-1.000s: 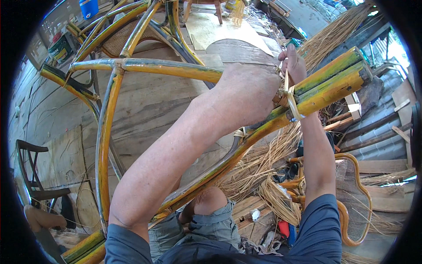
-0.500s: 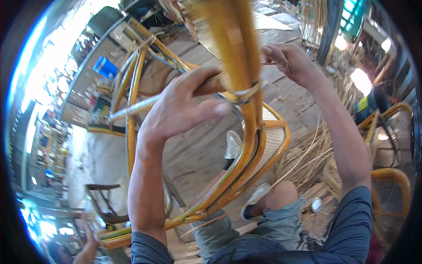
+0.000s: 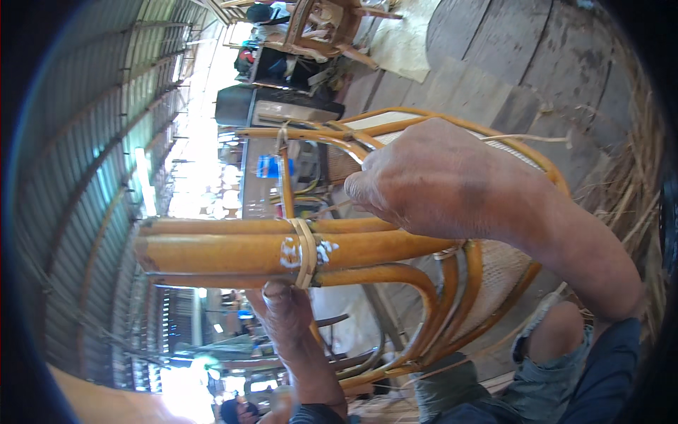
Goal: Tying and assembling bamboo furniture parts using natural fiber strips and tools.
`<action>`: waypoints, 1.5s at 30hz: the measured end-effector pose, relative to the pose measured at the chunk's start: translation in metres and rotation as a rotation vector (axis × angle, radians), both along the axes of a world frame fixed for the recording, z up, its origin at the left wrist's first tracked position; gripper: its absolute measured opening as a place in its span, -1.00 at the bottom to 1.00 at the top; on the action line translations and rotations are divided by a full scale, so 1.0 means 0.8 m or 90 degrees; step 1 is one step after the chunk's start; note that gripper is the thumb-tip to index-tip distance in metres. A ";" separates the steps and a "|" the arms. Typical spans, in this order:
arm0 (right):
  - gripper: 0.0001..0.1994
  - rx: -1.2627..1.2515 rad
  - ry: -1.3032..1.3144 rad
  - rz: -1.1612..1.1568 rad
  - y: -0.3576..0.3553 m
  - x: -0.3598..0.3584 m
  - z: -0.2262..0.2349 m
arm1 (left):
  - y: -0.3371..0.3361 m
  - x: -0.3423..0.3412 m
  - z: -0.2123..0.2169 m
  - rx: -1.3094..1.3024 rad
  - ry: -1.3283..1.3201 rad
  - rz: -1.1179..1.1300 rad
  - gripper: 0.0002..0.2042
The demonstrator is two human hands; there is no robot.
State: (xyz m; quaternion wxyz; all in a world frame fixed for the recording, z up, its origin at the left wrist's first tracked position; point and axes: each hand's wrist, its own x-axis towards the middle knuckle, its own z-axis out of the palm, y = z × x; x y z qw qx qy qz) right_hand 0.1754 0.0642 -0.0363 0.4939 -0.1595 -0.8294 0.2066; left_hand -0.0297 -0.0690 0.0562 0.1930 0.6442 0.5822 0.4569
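Head view: rattan chair frame (image 3: 233, 253) held up close, near centre.

Right hand (image 3: 441, 180) curled over the poles, pinching a pale cane strip (image 3: 526, 138); left hand (image 3: 286, 311) gripping from below at the binding (image 3: 305, 251). Probably light, stiff, smooth; best gripped by the bundled poles.

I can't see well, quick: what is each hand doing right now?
Left hand: under the rattan poles, thumb pressed at the strip binding.
Right hand: curled over the rattan poles from above; whether it grips cannot be told.
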 end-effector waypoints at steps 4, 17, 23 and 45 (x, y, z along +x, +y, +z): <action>-0.90 -0.008 0.056 0.021 0.014 -0.005 -0.023 | -0.005 -0.001 -0.004 -0.012 0.035 0.016 -0.30; -0.90 0.067 0.201 -0.007 0.011 -0.011 -0.011 | -0.010 -0.012 -0.003 -0.037 0.000 0.091 -0.21; -0.95 0.109 0.317 -0.037 -0.024 -0.015 -0.011 | 0.002 -0.015 -0.017 0.035 0.069 0.040 -0.30; -0.86 -0.254 0.175 0.045 -0.159 0.019 0.020 | 0.030 0.010 -0.030 0.070 0.164 0.080 -0.28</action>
